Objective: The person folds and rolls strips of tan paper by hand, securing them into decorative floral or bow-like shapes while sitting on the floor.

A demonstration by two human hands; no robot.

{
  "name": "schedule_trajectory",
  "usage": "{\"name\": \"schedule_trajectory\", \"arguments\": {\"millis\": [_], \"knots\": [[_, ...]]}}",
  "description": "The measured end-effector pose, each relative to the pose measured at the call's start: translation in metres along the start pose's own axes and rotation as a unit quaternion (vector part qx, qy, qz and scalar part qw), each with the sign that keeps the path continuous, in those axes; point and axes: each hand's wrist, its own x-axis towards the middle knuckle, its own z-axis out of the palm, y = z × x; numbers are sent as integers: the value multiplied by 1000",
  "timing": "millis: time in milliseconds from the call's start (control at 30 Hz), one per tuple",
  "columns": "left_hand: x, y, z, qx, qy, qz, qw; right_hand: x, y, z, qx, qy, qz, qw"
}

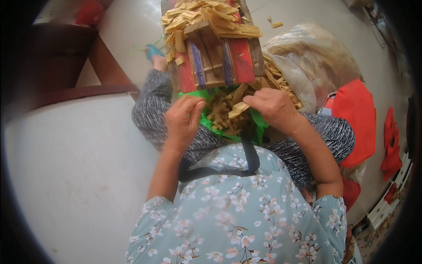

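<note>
My right hand (273, 108) is closed in a pinch on a flat, pale yellow dried strip (238, 110). It hangs over a green plastic bag (205, 119) that lies open between my legs, with short yellow-brown pieces (225, 118) inside. My left hand (181, 118) is raised at the bag's left side, thumb and fingers pressed together; whatever lies between them is hidden. Just beyond both hands stands a red wooden board (244, 64) with a worn wooden block (204, 42) fixed on it. Thin bars cross its near end. Loose yellow strips (211, 17) are heaped on its far part.
A large clear plastic sack (316, 55) of similar strips stands at the right, beside a red bag (356, 123). A white tabletop (79, 176) fills the left side. A few strips (276, 24) lie on the tiled floor.
</note>
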Motion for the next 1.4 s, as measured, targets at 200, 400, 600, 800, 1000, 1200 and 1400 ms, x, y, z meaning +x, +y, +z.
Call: {"name": "schedule_trajectory", "arguments": {"millis": [200,400,600,800,1000,1200,1400], "knots": [[-11,26,11,-434,-303,-296,795,22,-31,0,-61,100,-128,985],[-14,33,30,-393,-214,-110,888,14,-35,-11,-73,94,-156,980],[-4,67,-20,-515,-235,-240,788,15,-17,-10,43,158,-49,985],[3,74,-28,-609,-136,-25,781,3,-34,-9,278,49,73,957],[8,75,-19,-207,-183,169,946,-6,-67,-28,626,-121,279,718],[3,90,-10,106,-102,274,950,-12,-62,-37,688,-138,330,632],[-10,86,4,120,-118,308,936,-12,-62,-27,654,-120,325,672]]}}
